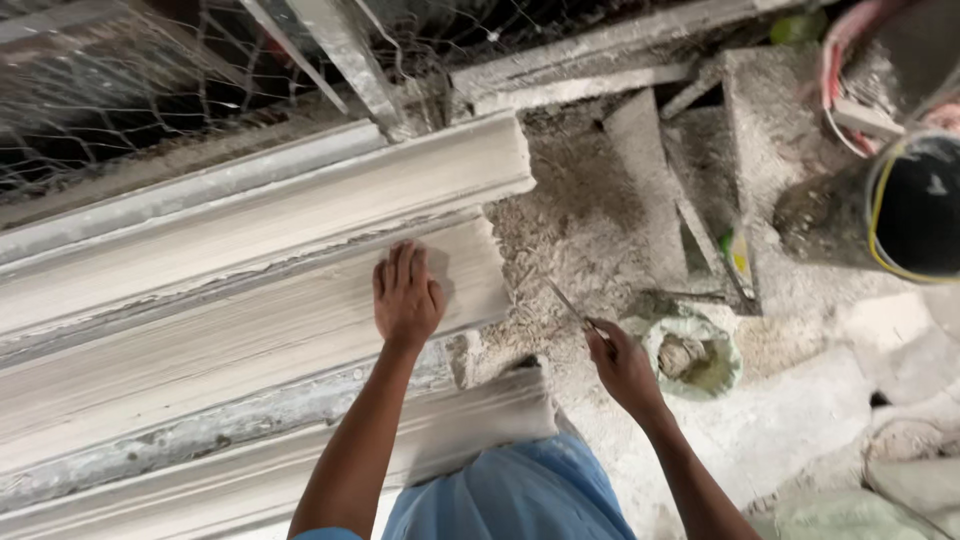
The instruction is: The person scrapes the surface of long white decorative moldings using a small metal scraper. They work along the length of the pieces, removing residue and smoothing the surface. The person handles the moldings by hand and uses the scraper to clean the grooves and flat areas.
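Left hand [406,296] lies flat, fingers together, on the white plaster moulding [250,300] near its right end. Right hand [622,365] pinches a thin blade tool [565,300] above the plaster-filled bowl [692,355]. Judged step: dressing the moulding end; next needs steady pressure.

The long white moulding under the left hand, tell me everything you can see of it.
The white moulding looks like cast plaster: a long stepped strip with ridges and a broad smooth band, dusty and streaked grey. It lies level, running from the left edge to a square-cut end near the middle. The left hand rests flat on its broad band. A similar strip lies alongside, nearer the person.
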